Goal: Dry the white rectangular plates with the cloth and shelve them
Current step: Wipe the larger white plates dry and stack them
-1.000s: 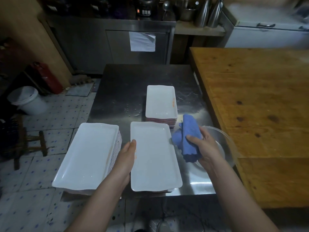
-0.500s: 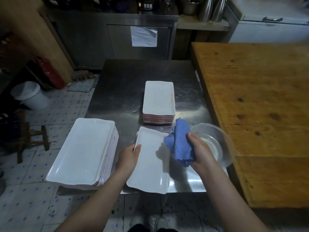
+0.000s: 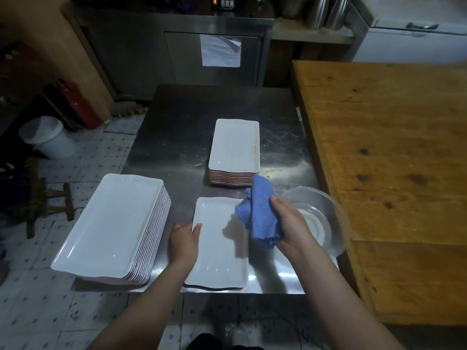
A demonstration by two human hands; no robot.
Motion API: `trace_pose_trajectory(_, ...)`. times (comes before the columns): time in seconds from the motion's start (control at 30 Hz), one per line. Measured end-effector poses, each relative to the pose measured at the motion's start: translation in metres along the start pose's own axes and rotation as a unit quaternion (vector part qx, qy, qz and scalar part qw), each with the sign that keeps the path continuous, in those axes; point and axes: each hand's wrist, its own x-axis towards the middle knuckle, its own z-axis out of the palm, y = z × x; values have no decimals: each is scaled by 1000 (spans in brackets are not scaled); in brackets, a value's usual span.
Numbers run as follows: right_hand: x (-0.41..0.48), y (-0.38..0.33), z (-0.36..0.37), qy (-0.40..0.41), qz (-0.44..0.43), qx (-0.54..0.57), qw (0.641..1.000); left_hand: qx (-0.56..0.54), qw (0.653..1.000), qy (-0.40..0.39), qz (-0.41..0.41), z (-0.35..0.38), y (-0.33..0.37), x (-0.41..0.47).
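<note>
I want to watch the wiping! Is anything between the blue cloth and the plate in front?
Nothing visible. The right hand holds the blue cloth over the right edge of the single plate; the left hand grips only its left rim.

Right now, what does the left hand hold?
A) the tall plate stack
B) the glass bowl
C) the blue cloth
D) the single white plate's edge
D: the left hand grips the single white plate by its left edge; the blue cloth is in the right hand.

Plate (image 3: 219, 251) in left hand (image 3: 183, 242), cloth (image 3: 260, 213) in right hand (image 3: 290, 223)
</note>
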Motion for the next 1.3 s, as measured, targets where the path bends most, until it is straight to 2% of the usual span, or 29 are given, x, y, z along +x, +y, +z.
trace_pose_trajectory(0.07,4,-2,1,1,6,2,1000,40,999,-16,-7,-2,6,6)
trace_pose_trajectory(0.13,8,-7,4,11,11,17,1000,76,997,5,9,-6,16,12)
trace_pose_trajectory(0.27,25,-21,15,9,3,46,999,-18,996,79,27,-20,55,38)
trace_pose_trajectory(0.43,53,-46,37,-25,-11,64,998,-121,992,22,-5,-25,115,104)
trace_pose_trajectory(0.6,86,-66,62,23,-1,62,998,-109,993,-33,-18,-16,143,159)
trace_pose_trajectory(0.67,99,-70,72,24,1,68,997,-107,993,-46,1,-12,146,172)
trace_pose_trajectory(0.77,117,-72,84,32,1,64,997,-119,991,-37,57,-9,149,183)
trace_pose_trajectory(1.0,129,-75,92,40,6,86,996,-148,985,38,85,-22,161,183)
trace_pose_trajectory(1.17,122,-82,89,12,-24,105,994,-181,978,-6,104,-42,178,178)
trace_pose_trajectory(1.3,106,-93,83,-8,-76,70,995,-223,972,-38,70,-52,180,166)
